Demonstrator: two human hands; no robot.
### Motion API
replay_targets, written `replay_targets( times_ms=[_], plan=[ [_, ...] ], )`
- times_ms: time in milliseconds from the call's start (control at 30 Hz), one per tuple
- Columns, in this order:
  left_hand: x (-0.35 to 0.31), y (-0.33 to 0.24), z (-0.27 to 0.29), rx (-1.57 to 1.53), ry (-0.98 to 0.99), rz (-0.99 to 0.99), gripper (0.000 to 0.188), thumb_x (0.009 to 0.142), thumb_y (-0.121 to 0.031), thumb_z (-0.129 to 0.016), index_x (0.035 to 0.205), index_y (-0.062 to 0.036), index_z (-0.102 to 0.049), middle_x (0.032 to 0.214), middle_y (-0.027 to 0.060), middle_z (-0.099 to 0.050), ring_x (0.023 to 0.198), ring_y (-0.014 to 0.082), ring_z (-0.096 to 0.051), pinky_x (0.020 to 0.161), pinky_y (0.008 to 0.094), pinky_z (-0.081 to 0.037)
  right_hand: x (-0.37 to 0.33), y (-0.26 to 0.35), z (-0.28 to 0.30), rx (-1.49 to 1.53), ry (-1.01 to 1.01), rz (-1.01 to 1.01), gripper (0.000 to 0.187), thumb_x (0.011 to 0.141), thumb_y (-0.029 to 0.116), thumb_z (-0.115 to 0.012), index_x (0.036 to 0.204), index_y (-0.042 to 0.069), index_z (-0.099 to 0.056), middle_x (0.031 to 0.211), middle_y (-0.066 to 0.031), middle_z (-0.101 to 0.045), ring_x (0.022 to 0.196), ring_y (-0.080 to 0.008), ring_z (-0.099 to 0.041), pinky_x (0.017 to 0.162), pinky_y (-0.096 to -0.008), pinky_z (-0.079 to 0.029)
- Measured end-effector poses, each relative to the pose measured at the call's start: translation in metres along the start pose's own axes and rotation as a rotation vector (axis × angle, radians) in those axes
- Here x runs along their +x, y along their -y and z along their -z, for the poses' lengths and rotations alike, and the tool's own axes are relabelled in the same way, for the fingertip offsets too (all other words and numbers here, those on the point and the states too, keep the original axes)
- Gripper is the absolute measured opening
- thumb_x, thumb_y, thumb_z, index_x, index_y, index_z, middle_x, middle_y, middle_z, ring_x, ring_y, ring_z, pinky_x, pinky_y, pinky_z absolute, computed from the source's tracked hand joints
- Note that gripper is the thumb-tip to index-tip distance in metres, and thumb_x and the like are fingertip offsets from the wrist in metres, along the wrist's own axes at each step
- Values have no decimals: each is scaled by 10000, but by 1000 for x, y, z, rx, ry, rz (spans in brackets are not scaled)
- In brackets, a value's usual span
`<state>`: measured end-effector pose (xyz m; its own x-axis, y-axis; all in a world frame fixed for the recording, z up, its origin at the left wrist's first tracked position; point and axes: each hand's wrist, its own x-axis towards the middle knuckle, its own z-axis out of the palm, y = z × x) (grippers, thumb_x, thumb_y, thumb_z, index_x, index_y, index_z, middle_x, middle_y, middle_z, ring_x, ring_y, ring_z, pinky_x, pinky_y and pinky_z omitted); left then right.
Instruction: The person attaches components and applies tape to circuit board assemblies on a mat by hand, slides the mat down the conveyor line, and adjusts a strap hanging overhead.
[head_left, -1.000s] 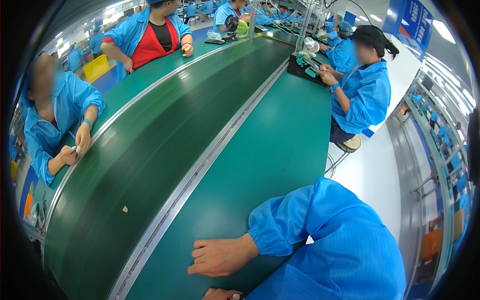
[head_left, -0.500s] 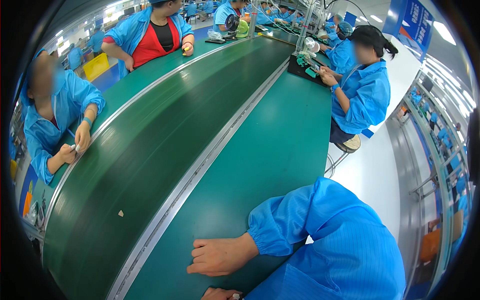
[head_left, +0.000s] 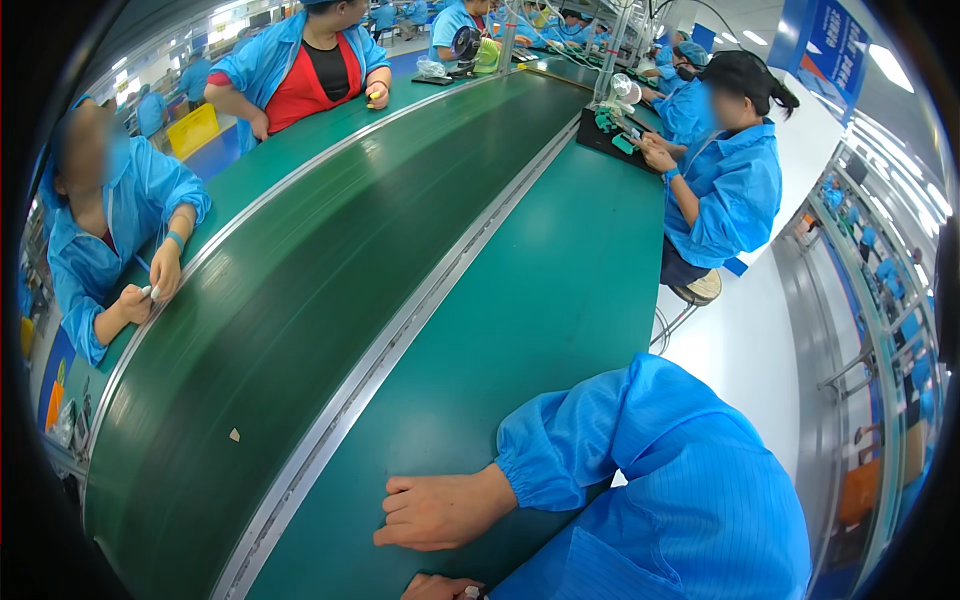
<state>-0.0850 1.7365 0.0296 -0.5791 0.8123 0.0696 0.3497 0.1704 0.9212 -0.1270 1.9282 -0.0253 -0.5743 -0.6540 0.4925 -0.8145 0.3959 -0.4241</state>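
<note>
My right hand rests knuckles up on the green worktop, its fingers curled closed. Nothing shows between the fingers, though the palm side is hidden. Below it, at the bottom edge of the picture, only the back of my left hand comes into view, and its fingers are out of sight. A small pale thing shows by that wrist; I cannot tell what it is. Left of my hands, past a metal rail, a small beige scrap lies alone on the dark green conveyor belt.
Across the belt sit a co-worker holding a small white part and another person in blue over red. Farther along my side, a co-worker handles parts above a black tray with green pieces. A stool stands there.
The beige scrap has shifted slightly toward the near left along the belt. My two hands stay where they were.
</note>
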Motion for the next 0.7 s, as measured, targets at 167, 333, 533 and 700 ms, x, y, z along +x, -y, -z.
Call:
replay_targets(
  times_ms=[167, 333, 533, 700],
  plan=[
    [1, 1, 0, -11, -1, -4, 77, 849, -109, -575, 856, -46, -620, 760, 139, -587, 690, 328, -535, 621, 397, -418, 1, 1, 2, -28, -7, -19, 206, 801, 130, -565, 984, 50, -514, 698, -21, -514, 738, -182, -487, 718, -318, -336],
    [1, -2, 1, -11, -12, -2, 72, 847, -102, -581, 847, -43, -622, 764, 141, -593, 692, 327, -537, 621, 393, -419, 0, 1, 0, 7, 30, -20, 255, 833, 112, -535, 1072, 23, -513, 733, -45, -484, 730, -198, -474, 732, -335, -342],
    [0, -1, 1, -5, -18, -29, 44, 835, -82, -602, 849, -45, -623, 759, 133, -595, 671, 320, -534, 610, 381, -417, 2, 2, 4, 17, 72, -36, 254, 837, 112, -531, 1075, 25, -515, 741, -47, -494, 736, -202, -473, 746, -333, -347],
    [-1, 0, -1, 9, -22, -40, 44, 833, -82, -608, 858, -49, -622, 760, 130, -597, 670, 317, -537, 607, 380, -416, 2, 4, 4, 8, 59, -33, 259, 835, 111, -534, 1077, 22, -513, 747, -45, -500, 738, -202, -474, 742, -331, -348]
  ],
)
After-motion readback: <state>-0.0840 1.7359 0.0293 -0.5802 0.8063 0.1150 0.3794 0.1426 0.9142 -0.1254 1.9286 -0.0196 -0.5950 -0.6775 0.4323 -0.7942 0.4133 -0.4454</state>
